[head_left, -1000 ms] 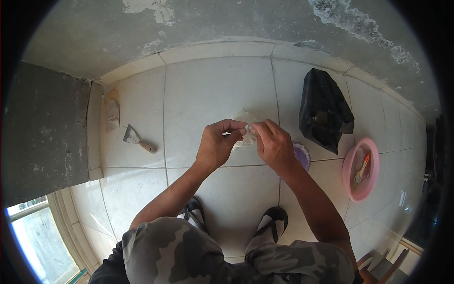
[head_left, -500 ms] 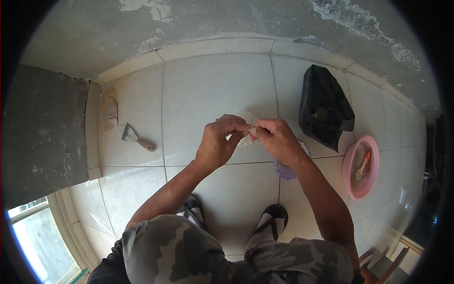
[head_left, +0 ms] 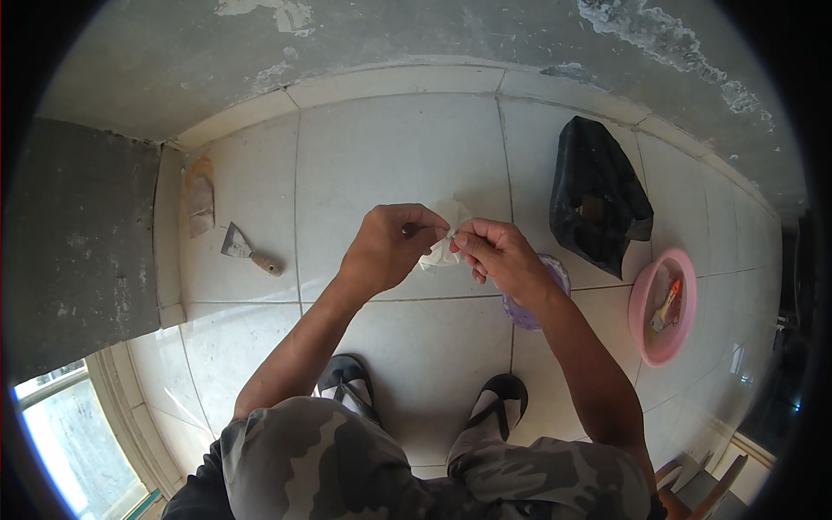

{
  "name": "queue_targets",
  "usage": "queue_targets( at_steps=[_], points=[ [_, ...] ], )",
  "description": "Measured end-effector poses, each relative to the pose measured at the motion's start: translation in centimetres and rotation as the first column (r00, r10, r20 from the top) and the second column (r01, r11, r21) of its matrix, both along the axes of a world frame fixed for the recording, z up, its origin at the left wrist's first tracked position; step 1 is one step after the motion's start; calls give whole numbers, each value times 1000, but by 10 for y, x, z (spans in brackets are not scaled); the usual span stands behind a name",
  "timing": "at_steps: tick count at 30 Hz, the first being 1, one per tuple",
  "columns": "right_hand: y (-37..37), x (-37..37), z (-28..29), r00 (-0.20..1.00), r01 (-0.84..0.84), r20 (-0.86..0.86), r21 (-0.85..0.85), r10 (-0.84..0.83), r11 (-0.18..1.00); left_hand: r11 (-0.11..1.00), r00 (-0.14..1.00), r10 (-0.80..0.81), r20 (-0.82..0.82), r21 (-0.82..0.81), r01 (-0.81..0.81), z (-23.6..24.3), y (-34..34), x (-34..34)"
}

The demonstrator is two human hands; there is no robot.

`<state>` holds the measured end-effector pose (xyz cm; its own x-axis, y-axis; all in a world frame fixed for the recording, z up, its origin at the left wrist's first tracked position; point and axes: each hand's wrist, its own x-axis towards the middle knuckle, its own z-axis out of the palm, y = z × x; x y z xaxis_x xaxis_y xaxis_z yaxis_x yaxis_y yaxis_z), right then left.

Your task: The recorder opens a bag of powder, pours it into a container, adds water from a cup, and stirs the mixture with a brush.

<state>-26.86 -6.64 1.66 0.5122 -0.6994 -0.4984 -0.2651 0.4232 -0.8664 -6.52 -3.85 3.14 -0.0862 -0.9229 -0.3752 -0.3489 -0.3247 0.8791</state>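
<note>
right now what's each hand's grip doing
Left hand: closed, pinching the top of the whitish bag.
Right hand: closed, pinching the same bag's top.

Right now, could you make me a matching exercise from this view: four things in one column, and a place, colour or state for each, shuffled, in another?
Things:
1. Scraper
2. Basin
3. White bag
4. Black bag

Places, colours, states:
A. Pinched by the left hand and the right hand
B. Right of both hands, farther out than the basin
C. On the floor, left of both hands
D. Pink, with a tool inside

Right pairs: 1-C, 2-D, 3-A, 4-B
</note>
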Motion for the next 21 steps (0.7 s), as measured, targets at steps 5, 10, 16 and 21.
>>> queue_targets(
  at_steps=[5,10,16,21],
  points=[
    [1,-1,-4,996,-69,-70,-189,57,979,997,992,-42,-117,67,50,-7,-6,6],
    [1,-3,-6,989,-128,-135,-573,60,810,980,987,-136,82,-135,146,-8,-2,-4],
    [3,2,1,992,-67,-129,-507,1,860,881,976,-99,195,-440,177,-21,5,-11],
    [2,2,2,990,-99,-135,-432,44,896,770,936,2,351,-598,223,-37,10,-25]
  ],
)
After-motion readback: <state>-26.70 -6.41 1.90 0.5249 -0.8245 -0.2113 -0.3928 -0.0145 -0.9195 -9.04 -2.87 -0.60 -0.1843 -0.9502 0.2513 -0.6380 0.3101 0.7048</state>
